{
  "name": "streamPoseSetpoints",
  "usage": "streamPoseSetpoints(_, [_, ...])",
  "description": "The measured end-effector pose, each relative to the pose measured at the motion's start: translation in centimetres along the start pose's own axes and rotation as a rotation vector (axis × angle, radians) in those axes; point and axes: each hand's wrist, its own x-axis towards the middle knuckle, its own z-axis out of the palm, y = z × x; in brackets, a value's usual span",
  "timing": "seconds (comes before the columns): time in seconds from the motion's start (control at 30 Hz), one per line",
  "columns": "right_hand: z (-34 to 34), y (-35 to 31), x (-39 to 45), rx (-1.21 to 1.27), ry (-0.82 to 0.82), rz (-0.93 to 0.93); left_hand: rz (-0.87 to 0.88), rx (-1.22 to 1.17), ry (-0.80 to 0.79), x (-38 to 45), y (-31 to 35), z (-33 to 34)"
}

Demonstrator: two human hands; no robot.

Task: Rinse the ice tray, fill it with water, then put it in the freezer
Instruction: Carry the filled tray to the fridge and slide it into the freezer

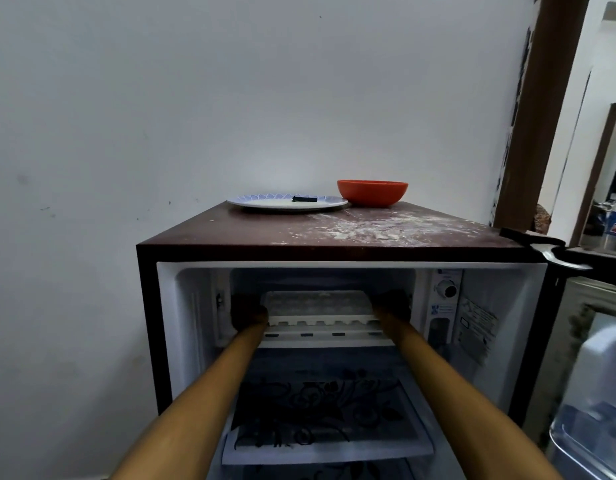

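Note:
The white ice tray (pixel 318 304) lies level inside the freezer compartment (pixel 320 278) at the top of the open fridge. Both my arms reach into the compartment. My left hand (pixel 246 311) is at the tray's left end and my right hand (pixel 393 303) at its right end. Both hands are in deep shadow, so their fingers are hard to make out. Whether the tray rests on the freezer floor or hangs in my hands, I cannot tell.
On the dark red fridge top (pixel 334 233), dusted with white powder, stand a patterned plate (pixel 289 202) and an orange bowl (pixel 372 192). A glass shelf with a floral print (pixel 320 414) lies below the freezer. The open fridge door (pixel 590 393) stands at right.

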Motion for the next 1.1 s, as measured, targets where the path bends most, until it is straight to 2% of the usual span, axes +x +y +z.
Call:
streamPoseSetpoints(0.07, [0.3, -0.7, -0.1, -0.026, 0.102, -0.05, 0.062, 0.047, 0.013, -0.5, -0.1, -0.3])
streamPoseSetpoints(0.13, [0.7, -1.4, -0.6, -0.148, 0.254, -0.121, 0.144, 0.079, 0.022, -1.8, -0.3, -0.8])
streamPoseSetpoints(0.17, [0.9, -1.4, -1.3, -0.207, 0.281, -0.152, 0.174, 0.098, 0.022, -2.8, -0.5, -1.2])
streamPoseSetpoints(0.33, [1.4, 1.2, -7.3, -0.307, 0.275, -0.364, 0.394, 0.082, 0.018, -10.3, -2.2, -2.3])
streamPoseSetpoints(0.43, [1.8, 3.6, -11.4, -0.34, 0.314, -0.408, 0.41, 0.111, -0.019, -15.1, -4.2, -1.1])
streamPoseSetpoints(0.6, [0.3, 5.3, -18.1, -0.447, 0.228, -0.483, 0.434, 0.262, -0.168, -22.7, -6.1, -0.2])
streamPoseSetpoints(0.87, [-2.9, 8.6, -28.2, -0.528, 0.192, -0.462, 0.455, 0.433, -0.312, -31.2, -7.3, -1.5])
streamPoseSetpoints(0.93, [-4.2, 9.4, -30.9, -0.542, 0.241, -0.442, 0.48, 0.456, -0.357, -33.5, -7.6, -1.5])
streamPoseSetpoints(1.1, [-8.2, 11.7, -37.8, -0.583, 0.274, -0.265, 0.517, 0.448, -0.546, -40.5, -9.5, -1.1])
